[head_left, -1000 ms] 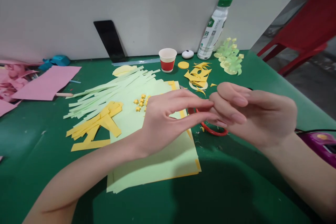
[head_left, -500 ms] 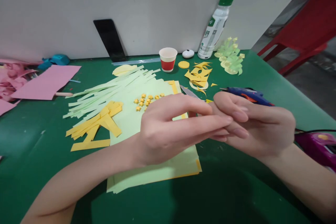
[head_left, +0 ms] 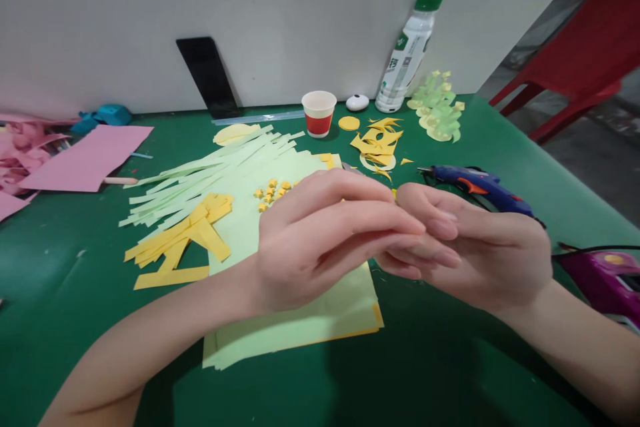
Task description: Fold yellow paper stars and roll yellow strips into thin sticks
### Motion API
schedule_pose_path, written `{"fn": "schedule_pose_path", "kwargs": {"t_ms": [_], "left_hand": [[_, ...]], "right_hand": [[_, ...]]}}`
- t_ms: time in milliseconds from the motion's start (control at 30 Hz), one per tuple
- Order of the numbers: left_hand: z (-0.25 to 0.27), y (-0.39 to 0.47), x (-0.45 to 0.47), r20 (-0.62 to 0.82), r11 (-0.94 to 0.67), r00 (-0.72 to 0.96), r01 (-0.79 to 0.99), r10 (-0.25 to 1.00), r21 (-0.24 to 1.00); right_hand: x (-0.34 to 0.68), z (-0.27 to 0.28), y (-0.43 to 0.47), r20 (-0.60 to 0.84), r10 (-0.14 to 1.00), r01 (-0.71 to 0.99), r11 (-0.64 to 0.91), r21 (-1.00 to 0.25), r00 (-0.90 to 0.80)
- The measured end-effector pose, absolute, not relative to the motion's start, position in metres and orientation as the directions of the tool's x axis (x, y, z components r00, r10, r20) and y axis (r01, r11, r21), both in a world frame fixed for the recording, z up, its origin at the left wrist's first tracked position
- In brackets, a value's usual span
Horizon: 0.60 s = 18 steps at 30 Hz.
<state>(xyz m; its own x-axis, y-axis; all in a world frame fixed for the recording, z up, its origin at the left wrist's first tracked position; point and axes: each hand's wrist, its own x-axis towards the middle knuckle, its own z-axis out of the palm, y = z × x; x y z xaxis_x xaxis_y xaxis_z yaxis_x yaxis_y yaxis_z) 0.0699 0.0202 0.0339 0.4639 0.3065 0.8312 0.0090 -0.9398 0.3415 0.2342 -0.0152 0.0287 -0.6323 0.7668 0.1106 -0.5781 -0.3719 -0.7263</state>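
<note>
My left hand (head_left: 325, 237) and my right hand (head_left: 475, 247) meet above the right edge of the pale green paper sheets (head_left: 295, 330). Both are closed, with the fingertips pressed together and overlapping. What they pinch is hidden behind the fingers. A speck of bright yellow (head_left: 394, 193) shows beside the right fingertips; I cannot tell whether it is held. Behind my left hand, several small yellow folded paper stars (head_left: 270, 193) lie on the sheets. Yellow paper strips (head_left: 185, 240) are heaped left of the hands, with pale green paper strips (head_left: 200, 173) behind them.
A blue glue gun (head_left: 483, 187) lies behind my right hand, and a purple tool (head_left: 600, 283) sits at the right. Along the wall stand a paper cup (head_left: 319, 123), a bottle (head_left: 407, 60) and a phone (head_left: 207, 77). Yellow scraps (head_left: 377, 143) and pink paper (head_left: 90, 160) lie about.
Both hands have shifted slightly left, still joined at the fingertips. The left hand now covers more of the stars, and more of the glue gun shows.
</note>
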Motion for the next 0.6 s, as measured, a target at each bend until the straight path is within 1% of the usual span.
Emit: {"fn": "schedule_pose_path", "kwargs": {"t_ms": [233,333,400,467,533,600], "left_hand": [[0.0387,0.0216,0.0684,0.83,-0.947,0.483,-0.004,0.281,0.323],[0.0366,0.0202,0.0707,0.859,-0.947,0.419,0.012,0.296,0.32],[0.034,0.0188,0.0724,0.86,-0.921,0.362,-0.008,0.36,0.389],[0.0314,0.0177,0.0737,0.827,-0.867,0.342,-0.065,0.446,0.494],[0.0299,0.017,0.0743,0.8,-0.821,0.357,-0.134,0.482,0.554],[0.0297,0.0169,0.0743,0.799,-0.806,0.361,-0.177,0.481,0.565]], "right_hand": [[0.2308,0.0298,-0.0147,0.057,0.814,-0.578,-0.359,-0.732,-0.577],[0.2308,0.0294,-0.0146,0.048,0.839,-0.591,-0.341,-0.731,-0.543],[0.2311,0.0288,-0.0146,0.042,0.852,-0.592,-0.327,-0.737,-0.522],[0.2313,0.0281,-0.0144,0.03,0.863,-0.581,-0.314,-0.751,-0.505],[0.2311,0.0276,-0.0142,0.02,0.874,-0.565,-0.296,-0.77,-0.486],[0.2304,0.027,-0.0143,0.011,0.89,-0.541,-0.267,-0.797,-0.456]]}}
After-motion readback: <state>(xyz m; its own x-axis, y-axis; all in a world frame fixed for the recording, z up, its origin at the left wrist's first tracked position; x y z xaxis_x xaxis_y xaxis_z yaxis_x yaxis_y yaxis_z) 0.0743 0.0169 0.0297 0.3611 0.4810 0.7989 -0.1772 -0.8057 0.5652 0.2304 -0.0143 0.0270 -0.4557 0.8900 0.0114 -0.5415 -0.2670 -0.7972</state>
